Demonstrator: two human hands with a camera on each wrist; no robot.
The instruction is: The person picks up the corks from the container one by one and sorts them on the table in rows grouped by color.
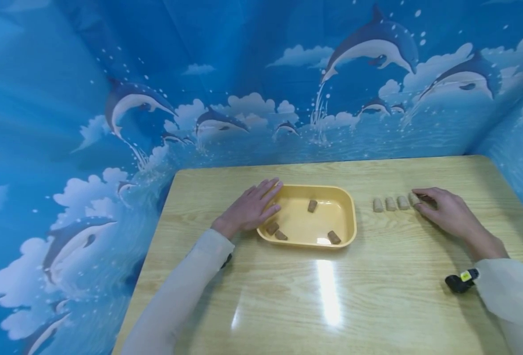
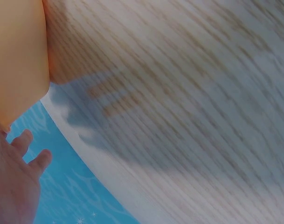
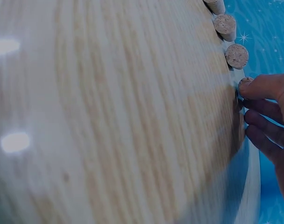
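My left hand (image 1: 250, 207) rests on the left rim of a shallow yellow tray (image 1: 297, 217), fingers extended; in the left wrist view only its edge shows beside the tray wall (image 2: 18, 51). Several brown corks lie scattered inside, one a cork (image 1: 312, 205) near the back and another cork (image 1: 334, 237) at the front right. To the right of the tray, my right hand (image 1: 452, 214) pinches a cork (image 1: 414, 198) between thumb and fingers, at the right end of a short row. The other three stand upright; the nearest cork (image 3: 237, 56) shows its round top in the right wrist view.
The wood-grain table (image 1: 279, 301) extends in front of the tray and around the row of corks. A blue curtain printed with dolphins (image 1: 252, 64) hangs behind the table and along its left and right sides. A small black device (image 1: 459, 283) sits at my right wrist.
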